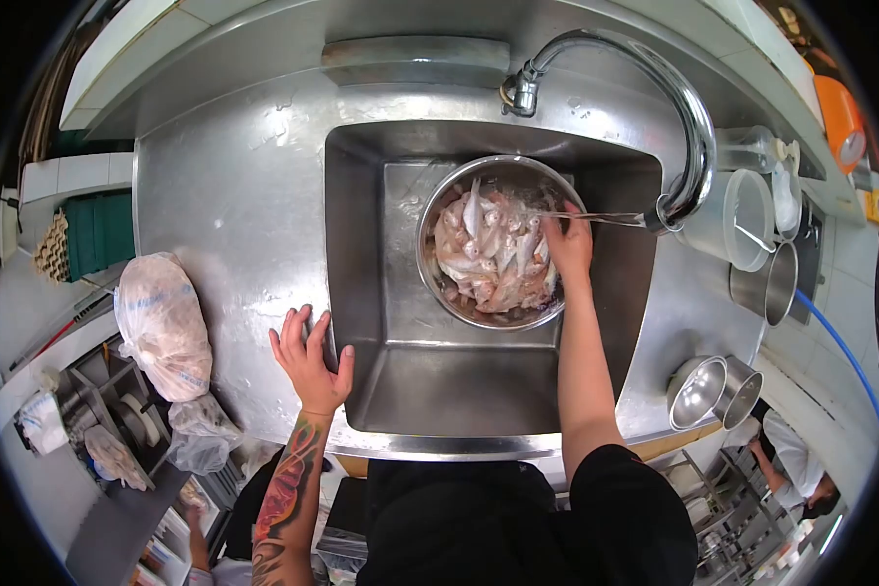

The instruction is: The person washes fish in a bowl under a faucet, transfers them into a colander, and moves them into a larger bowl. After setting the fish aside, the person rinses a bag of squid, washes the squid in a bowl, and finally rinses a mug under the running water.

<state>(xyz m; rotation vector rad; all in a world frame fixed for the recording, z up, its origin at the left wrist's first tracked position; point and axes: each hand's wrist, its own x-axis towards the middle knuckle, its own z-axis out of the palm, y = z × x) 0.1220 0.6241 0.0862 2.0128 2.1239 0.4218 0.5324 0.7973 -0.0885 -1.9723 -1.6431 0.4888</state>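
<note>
A round metal bowl (pixel 436 293) stands in the sink, filled with small pale fish (pixel 493 244) and water. My right hand (pixel 569 246) is at the bowl's right side, with its thumb inside and its fingers closed around the rim; part of the grip is hidden. Beside that hand, a thin stream of water runs from the curved faucet (pixel 689 107) into the bowl. My left hand (pixel 313 361) holds nothing. Its fingers are spread on the steel counter by the sink's left edge.
The sink (pixel 459 391) is set into a steel counter (pixel 225 176). On the left lies a tied plastic bag (pixel 166 322). At the right are a clear plastic tub (pixel 737 220), a metal pot (pixel 776 283) and small metal bowls (pixel 698 391). Another person (pixel 791 454) is at the lower right.
</note>
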